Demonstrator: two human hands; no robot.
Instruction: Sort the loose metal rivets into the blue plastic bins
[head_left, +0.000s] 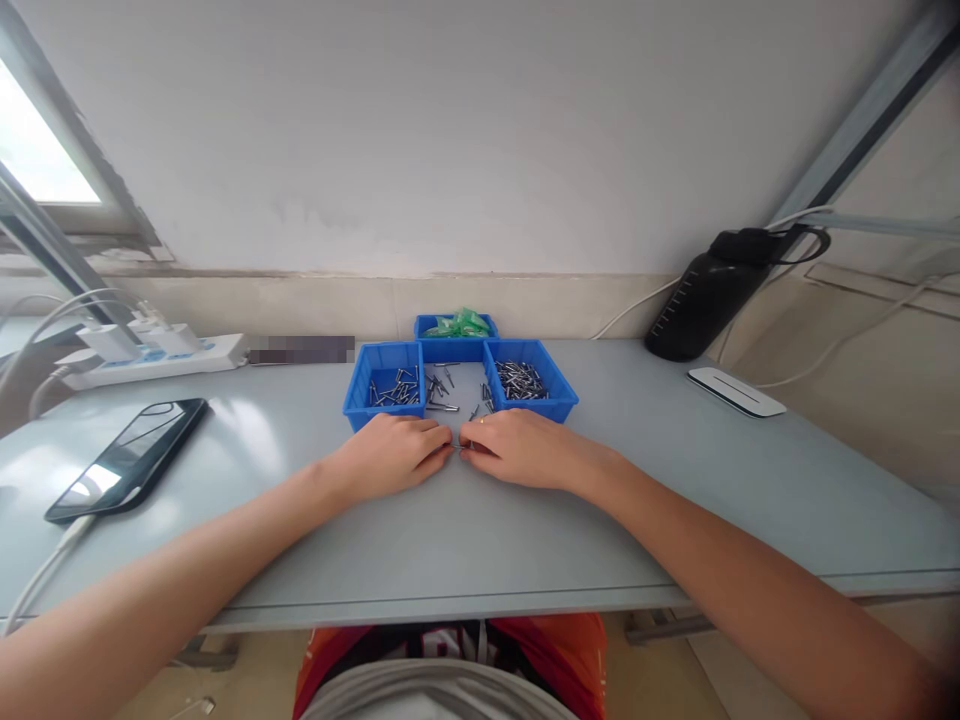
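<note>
My left hand (409, 447) and my right hand (514, 447) meet just in front of the blue bins, fingertips pinched. Between them shows a thin metal pin (457, 447), gripped at both ends; its exact kind is too small to make out. Beyond my left hand stands a blue bin (352, 400) partly filled with slim metal pieces (397, 388). Behind my right hand, another blue bin (566, 390) holds a denser heap of similar pieces (521, 380). Several loose metal pieces (442, 407) lie on the table between the two bins.
A third blue bin (454, 350) at the back holds green plastic packaging (461, 323). On the left of the grey table (450, 560) are a phone (127, 460) on a cable and a power strip (165, 360). At right stand a black bottle (705, 295) and a white flat device (735, 391).
</note>
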